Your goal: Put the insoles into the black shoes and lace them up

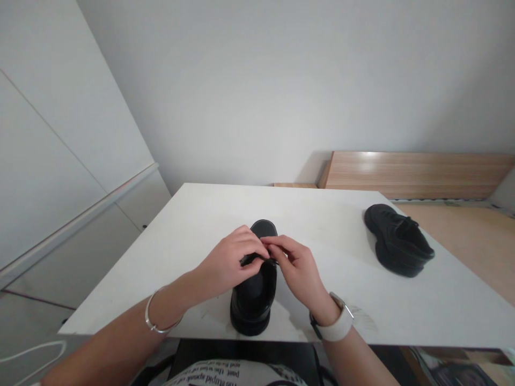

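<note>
A black shoe [253,300] stands on the white table [193,225] near its front edge, toe pointing away from me. Both my hands are over its lacing. My left hand [231,262], with a silver bangle on the wrist, has its fingers curled and pinched on the black lace [257,258]. My right hand [295,268], with a white-strapped watch on the wrist, pinches the same lace from the other side. The fingertips of both hands meet above the shoe's tongue.
A second black shoe [398,240] lies on the table at the right, toe pointing left. Behind the table are a light wooden bed frame [414,172] and a white wall. A white cabinet [60,177] stands at the left.
</note>
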Tool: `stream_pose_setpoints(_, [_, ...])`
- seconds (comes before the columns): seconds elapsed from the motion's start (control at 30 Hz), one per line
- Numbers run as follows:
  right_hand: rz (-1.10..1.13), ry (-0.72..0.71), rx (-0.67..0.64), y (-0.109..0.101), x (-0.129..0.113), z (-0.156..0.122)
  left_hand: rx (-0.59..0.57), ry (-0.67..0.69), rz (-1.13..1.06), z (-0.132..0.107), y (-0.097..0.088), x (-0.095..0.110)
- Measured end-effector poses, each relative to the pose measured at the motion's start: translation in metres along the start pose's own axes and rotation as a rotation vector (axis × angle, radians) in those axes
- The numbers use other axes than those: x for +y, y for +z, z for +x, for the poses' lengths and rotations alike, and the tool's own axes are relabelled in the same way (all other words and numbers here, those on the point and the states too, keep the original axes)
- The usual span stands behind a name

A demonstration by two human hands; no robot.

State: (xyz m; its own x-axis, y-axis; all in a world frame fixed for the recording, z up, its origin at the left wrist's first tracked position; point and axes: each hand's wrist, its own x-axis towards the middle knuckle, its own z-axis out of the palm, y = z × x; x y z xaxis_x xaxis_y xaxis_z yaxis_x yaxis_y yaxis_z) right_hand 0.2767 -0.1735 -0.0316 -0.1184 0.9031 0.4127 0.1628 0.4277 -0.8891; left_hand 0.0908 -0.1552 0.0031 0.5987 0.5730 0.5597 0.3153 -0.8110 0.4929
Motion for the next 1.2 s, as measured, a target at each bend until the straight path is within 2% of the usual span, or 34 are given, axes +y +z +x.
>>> stream_pose_setpoints(0.13, [-0.072, 0.033, -0.054, -0.002, -0.002, 0.003, 0.019, 0.164, 0.214, 0.001, 0.004, -0.002])
stream_pose_setpoints(0.2, [-0.063, 0.077, -0.077, -0.004, -0.003, 0.005, 0.017, 0.204, 0.311, 0.0, 0.009, -0.004])
stream_pose_setpoints(0.33, [-0.016, 0.164, -0.134, -0.009, -0.002, 0.01, 0.029, 0.182, 0.441, -0.003, 0.018, -0.008])
stream_pose_setpoints(0.47, [0.039, 0.234, -0.181, -0.012, 0.0, 0.015, 0.109, 0.187, 0.552, -0.005, 0.02, -0.009])
stream_pose_setpoints(0.53, [0.04, 0.224, -0.167, -0.012, 0.001, 0.016, 0.148, 0.191, 0.58, -0.006, 0.018, -0.009])
stream_pose_setpoints(0.73, [-0.093, -0.003, -0.037, -0.003, -0.001, 0.011, 0.206, 0.122, 0.401, -0.011, 0.012, -0.01])
stream_pose_setpoints(0.97, [-0.321, -0.056, 0.083, 0.006, -0.002, 0.007, 0.189, 0.02, 0.313, -0.03, 0.011, -0.01])
stream_pose_setpoints(1.1, [-0.361, -0.051, 0.117, 0.009, 0.001, 0.005, 0.195, -0.044, 0.265, -0.035, 0.008, -0.011])
stream_pose_setpoints(1.2, [-0.354, -0.081, 0.128, 0.006, 0.0, 0.0, 0.153, -0.105, 0.194, -0.036, 0.005, -0.013])
